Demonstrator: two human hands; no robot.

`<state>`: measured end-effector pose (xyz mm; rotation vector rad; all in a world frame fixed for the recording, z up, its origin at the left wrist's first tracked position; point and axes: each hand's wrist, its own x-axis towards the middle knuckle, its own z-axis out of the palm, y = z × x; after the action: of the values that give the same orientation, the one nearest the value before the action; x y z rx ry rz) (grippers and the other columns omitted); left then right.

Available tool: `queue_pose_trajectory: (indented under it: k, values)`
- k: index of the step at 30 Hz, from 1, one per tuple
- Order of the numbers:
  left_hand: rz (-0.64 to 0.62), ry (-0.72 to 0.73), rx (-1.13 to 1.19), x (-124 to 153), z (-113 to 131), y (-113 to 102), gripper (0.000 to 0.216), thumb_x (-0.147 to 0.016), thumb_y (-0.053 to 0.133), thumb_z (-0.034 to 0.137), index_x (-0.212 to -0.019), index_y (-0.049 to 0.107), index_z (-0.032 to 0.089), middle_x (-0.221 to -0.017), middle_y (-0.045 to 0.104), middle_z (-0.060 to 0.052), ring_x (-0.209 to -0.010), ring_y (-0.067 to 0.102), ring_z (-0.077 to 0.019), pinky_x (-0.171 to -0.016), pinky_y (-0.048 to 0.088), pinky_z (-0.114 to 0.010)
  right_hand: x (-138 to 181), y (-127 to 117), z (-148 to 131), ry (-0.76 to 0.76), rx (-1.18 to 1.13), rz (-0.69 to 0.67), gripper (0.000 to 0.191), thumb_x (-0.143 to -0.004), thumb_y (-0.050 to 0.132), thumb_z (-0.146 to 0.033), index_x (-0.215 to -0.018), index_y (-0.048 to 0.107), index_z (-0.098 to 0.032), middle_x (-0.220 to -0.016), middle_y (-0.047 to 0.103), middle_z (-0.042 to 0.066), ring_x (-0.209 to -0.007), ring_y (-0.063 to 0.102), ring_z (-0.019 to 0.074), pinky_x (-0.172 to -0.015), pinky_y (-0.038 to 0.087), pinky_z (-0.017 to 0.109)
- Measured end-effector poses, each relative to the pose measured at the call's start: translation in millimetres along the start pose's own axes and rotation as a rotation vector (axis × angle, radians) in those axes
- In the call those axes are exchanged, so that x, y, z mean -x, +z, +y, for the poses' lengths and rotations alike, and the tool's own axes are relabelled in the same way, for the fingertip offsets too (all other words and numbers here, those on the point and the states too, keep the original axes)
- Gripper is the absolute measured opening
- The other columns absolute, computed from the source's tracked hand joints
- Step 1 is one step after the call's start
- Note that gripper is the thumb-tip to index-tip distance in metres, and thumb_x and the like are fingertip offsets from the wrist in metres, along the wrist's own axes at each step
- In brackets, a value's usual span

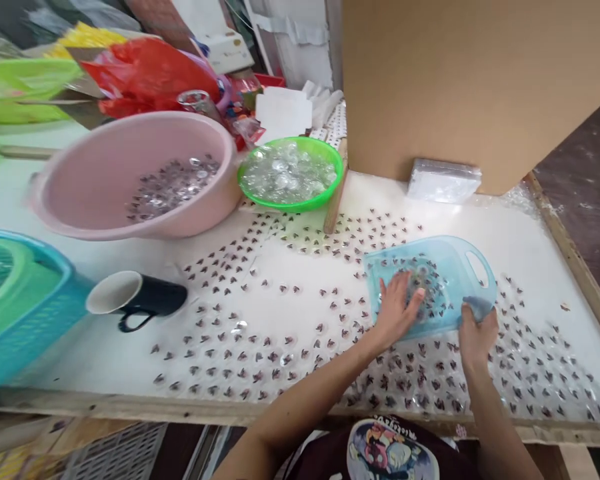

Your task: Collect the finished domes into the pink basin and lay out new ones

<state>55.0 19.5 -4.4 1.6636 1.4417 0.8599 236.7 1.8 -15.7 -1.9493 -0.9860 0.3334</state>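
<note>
A light blue plastic tray with a handle hole lies on the white table, holding small clear glass pieces with dark prints. My left hand lies flat with fingers spread on the pieces inside the tray. My right hand grips the tray's near right edge. Rows of the same small glass pieces cover the table around the tray.
A pink basin with glass pieces and a green bowl of clear ones stand at the back. A black mug lies on its side at left, next to a teal basket. A cardboard box stands behind the tray.
</note>
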Motion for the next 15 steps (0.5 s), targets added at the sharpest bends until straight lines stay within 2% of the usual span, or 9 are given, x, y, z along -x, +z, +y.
queue_pose_trajectory:
  k: [3, 5, 7, 11, 15]
  values:
    - [-0.039, 0.128, 0.015, -5, 15, -19, 0.056, -0.101, 0.031, 0.057, -0.145, 0.048, 0.026, -0.151, 0.05, -0.01, -0.147, 0.035, -0.0268, -0.126, 0.012, -0.054, -16, 2, 7, 0.064, -0.13, -0.063, 0.04, -0.068, 0.065, -0.044, -0.096, 0.066, -0.016, -0.087, 0.068, 0.008, -0.082, 0.063, 0.027, -0.074, 0.052, 0.041]
    - [0.013, 0.211, 0.019, -11, 22, -41, 0.055, -0.101, 0.033, 0.058, -0.142, 0.051, 0.026, -0.149, 0.052, -0.01, -0.145, 0.039, -0.0256, -0.127, 0.013, -0.051, -30, 8, 1, 0.203, -0.257, -0.14, 0.038, -0.061, 0.071, -0.043, -0.089, 0.063, -0.018, -0.074, 0.064, 0.001, -0.065, 0.059, 0.0221, -0.058, 0.051, 0.036]
    - [0.116, 0.257, -0.003, -18, 25, -67, 0.054, -0.1, 0.035, 0.058, -0.141, 0.052, 0.027, -0.147, 0.054, -0.009, -0.143, 0.042, -0.025, -0.127, 0.014, -0.05, -43, 17, -20, 0.31, -0.375, -0.223, 0.039, -0.054, 0.077, -0.039, -0.083, 0.061, -0.019, -0.065, 0.058, -0.003, -0.053, 0.052, 0.0168, -0.045, 0.045, 0.031]
    - [0.32, 0.242, -0.099, -41, 21, -127, 0.051, -0.101, 0.035, 0.054, -0.14, 0.052, 0.025, -0.147, 0.054, -0.012, -0.143, 0.042, -0.0269, -0.125, 0.016, -0.052, -57, 48, -100, 0.282, -0.515, -0.359, 0.036, -0.048, 0.079, -0.028, -0.072, 0.054, -0.02, -0.051, 0.045, -0.009, -0.041, 0.036, 0.0087, -0.034, 0.027, 0.021]
    - [0.49, 0.183, -0.145, -65, 7, -200, 0.054, -0.102, 0.034, 0.055, -0.138, 0.054, 0.02, -0.145, 0.055, -0.014, -0.141, 0.044, -0.0287, -0.123, 0.019, -0.05, -57, 100, -201, 0.169, -0.554, -0.503, 0.026, -0.054, 0.07, -0.017, -0.071, 0.05, -0.02, -0.048, 0.044, -0.009, -0.039, 0.034, 0.0071, -0.033, 0.021, 0.018]
